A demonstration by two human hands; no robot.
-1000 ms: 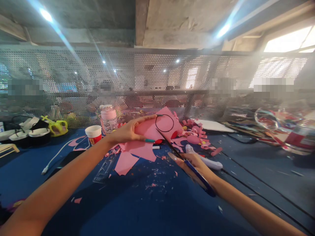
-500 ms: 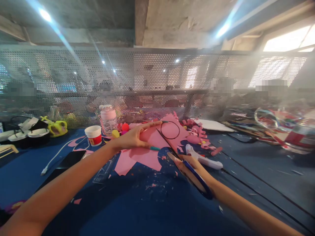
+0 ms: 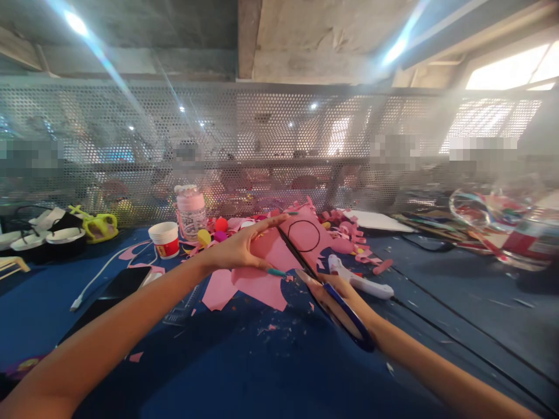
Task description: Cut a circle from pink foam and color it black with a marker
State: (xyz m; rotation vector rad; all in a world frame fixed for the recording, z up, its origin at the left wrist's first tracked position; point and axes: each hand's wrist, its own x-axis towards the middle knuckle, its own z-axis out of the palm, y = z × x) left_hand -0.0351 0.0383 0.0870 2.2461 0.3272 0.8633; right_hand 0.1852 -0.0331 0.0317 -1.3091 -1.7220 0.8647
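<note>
Hands (image 3: pixel 233 247) hold scissors (image 3: pixel 340 301) and pink paper (image 3: pixel 304 237), possibly touching.

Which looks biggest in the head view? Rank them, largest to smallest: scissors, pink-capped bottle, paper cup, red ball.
1. Scissors, partly covered
2. Pink-capped bottle
3. Paper cup
4. Red ball

That is apparent size only; nearness to the camera may affect it.

With the sheet (image 3: pixel 273 253) as centre above the table (image 3: pixel 244 372), the scissors (image 3: pixel 336 298) point in from five o'clock, glue gun (image 3: pixel 371 286) at four, container (image 3: pixel 530 241) at three, bottle (image 3: pixel 191 216) at ten, cup (image 3: pixel 165 235) at nine, screen (image 3: pixel 262 134) behind at twelve.
</note>
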